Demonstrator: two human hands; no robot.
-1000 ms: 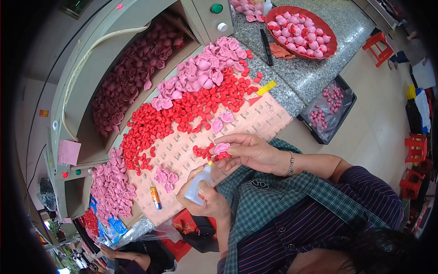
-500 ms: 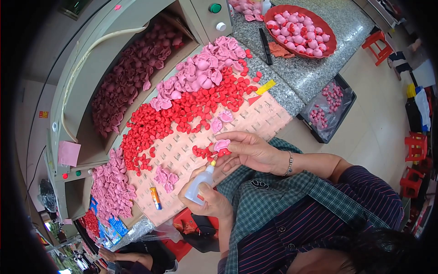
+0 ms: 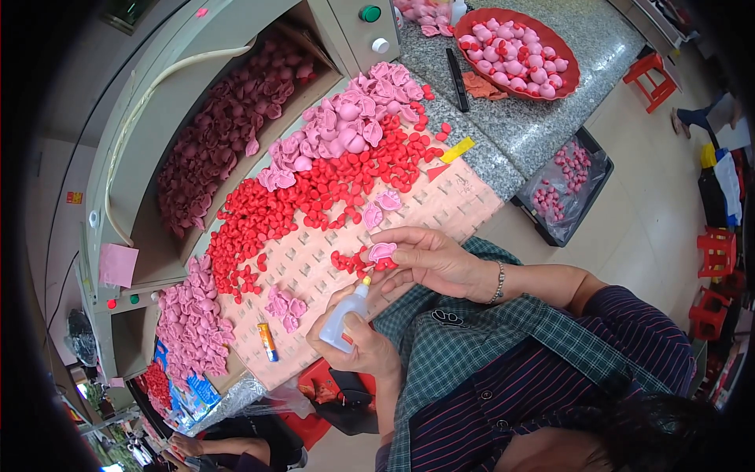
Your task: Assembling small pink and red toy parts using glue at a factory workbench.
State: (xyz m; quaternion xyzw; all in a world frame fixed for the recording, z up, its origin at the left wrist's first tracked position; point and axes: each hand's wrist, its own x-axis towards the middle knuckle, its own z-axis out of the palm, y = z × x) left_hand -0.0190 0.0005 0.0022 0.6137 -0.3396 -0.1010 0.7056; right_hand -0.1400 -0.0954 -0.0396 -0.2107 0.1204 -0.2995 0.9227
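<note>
My left hand (image 3: pixel 368 350) is closed around a translucent squeeze bottle (image 3: pixel 340 326) with a yellow tip. The tip points up toward my right hand (image 3: pixel 436 261), just below its fingers. Between thumb and forefinger, that hand pinches a small pink hollow shell piece (image 3: pixel 382 252), its rimmed open side showing. A few red rounded pieces (image 3: pixel 344 261) lie beside and under the right fingers; I cannot tell whether any are held. Two more pink shells (image 3: pixel 388 200) rest on the pale pink mat (image 3: pixel 314 271) just beyond, and a small pink cluster (image 3: pixel 285 308) lies left of the bottle.
Heaps of red pieces (image 3: pixel 259 212) and pink shells (image 3: pixel 346 118) line the mat's far side, before a grey machine (image 3: pixel 149 149) with pink pieces inside. A glue tube (image 3: pixel 268 342) lies at left. A red bowl (image 3: pixel 570 75) of pink balls stands far right; a crate (image 3: pixel 543 224) sits on the floor.
My hands, the bottle and the pink shell have hardly moved. In the background at right a walking person has shifted, and a co-worker's hand at lower left has moved slightly.
</note>
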